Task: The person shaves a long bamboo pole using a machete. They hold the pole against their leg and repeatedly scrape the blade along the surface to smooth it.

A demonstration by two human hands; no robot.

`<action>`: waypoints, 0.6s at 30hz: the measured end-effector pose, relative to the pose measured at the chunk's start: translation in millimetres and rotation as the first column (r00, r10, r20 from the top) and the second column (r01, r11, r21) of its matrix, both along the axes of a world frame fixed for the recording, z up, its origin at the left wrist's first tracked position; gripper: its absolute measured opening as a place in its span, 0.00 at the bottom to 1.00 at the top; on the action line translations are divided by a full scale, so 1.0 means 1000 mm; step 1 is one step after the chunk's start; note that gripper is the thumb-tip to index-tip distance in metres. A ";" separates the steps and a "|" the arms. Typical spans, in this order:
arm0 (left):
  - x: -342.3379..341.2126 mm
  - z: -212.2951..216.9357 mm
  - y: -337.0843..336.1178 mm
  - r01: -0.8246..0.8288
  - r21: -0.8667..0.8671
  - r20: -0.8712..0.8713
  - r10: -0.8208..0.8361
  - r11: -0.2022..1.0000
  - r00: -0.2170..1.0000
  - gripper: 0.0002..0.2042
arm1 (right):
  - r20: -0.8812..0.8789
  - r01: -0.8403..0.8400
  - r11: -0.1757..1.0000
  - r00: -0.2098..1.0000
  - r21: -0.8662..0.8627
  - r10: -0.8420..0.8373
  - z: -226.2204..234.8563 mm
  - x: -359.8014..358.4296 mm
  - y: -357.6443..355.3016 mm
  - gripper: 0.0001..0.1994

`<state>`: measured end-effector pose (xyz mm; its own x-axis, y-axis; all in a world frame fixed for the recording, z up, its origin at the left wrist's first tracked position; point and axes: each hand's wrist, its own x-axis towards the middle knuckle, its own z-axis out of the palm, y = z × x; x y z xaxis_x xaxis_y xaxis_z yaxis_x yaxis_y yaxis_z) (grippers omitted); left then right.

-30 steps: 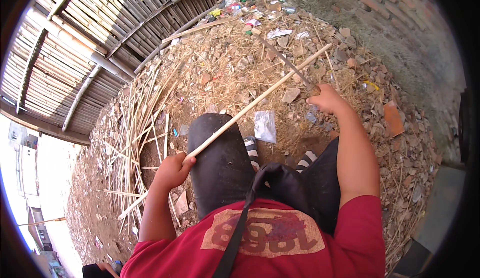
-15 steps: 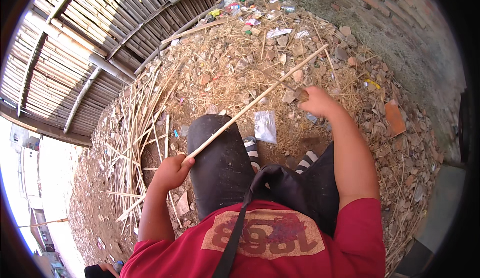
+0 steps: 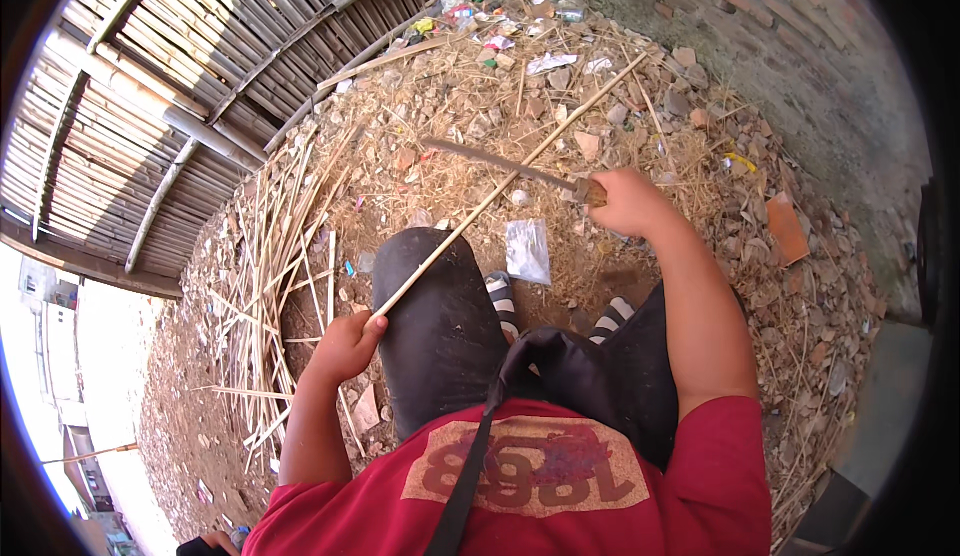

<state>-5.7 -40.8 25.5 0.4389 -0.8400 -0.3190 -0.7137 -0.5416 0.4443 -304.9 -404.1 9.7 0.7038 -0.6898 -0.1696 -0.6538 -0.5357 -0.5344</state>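
My left hand [image 3: 350, 344] is closed around the near end of a long pale bamboo strip [image 3: 455, 233]. The strip slants across my left knee, away and to the right. In my right hand [image 3: 632, 203] is a long knife [image 3: 490, 159], its fist wrapped round the short brown handle. The narrow, darkish blade points left and crosses the strip beyond my knee; whether blade and strip touch, I cannot tell.
A heap of split bamboo strips [image 3: 265, 296] lies to my left. Rubble and dry shavings cover the ground, with a clear plastic bag [image 3: 528, 252] near my feet. A bamboo wall [image 3: 250, 46] rises far left, a brick wall [image 3: 800, 76] right.
The knife's blade has swung into broad view across the strip, where before it showed only as a short sliver. The strip's far end has shifted slightly left and farther away.
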 end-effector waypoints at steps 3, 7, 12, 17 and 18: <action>0.000 0.001 0.002 -0.004 0.012 0.010 0.004 1.000 1.000 0.27 | -0.037 -0.108 0.993 0.993 0.050 0.110 0.005 0.003 -0.001 0.12; -0.001 0.003 -0.001 0.004 0.016 0.021 -0.005 1.000 1.000 0.28 | 0.052 0.265 0.938 0.958 0.224 -0.283 -0.021 -0.030 -0.041 0.12; -0.007 0.005 -0.002 -0.017 0.004 0.041 0.017 1.000 0.999 0.28 | 0.034 0.283 0.938 0.955 0.200 -0.295 -0.017 -0.025 -0.032 0.16; -0.006 0.003 0.001 -0.017 0.015 0.078 0.016 1.000 0.997 0.27 | -0.049 -0.186 0.978 0.982 -0.097 0.182 0.003 0.001 0.007 0.15; -0.005 0.003 0.001 -0.009 0.020 0.091 0.007 1.000 0.996 0.26 | -0.018 -0.097 0.995 0.995 -0.005 0.097 0.000 -0.003 0.002 0.15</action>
<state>-11.1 -39.8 28.9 0.4737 -0.8299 -0.2948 -0.7461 -0.5560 0.3665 -307.6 -402.1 9.8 0.7641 -0.6197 -0.1791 -0.6082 -0.5997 -0.5201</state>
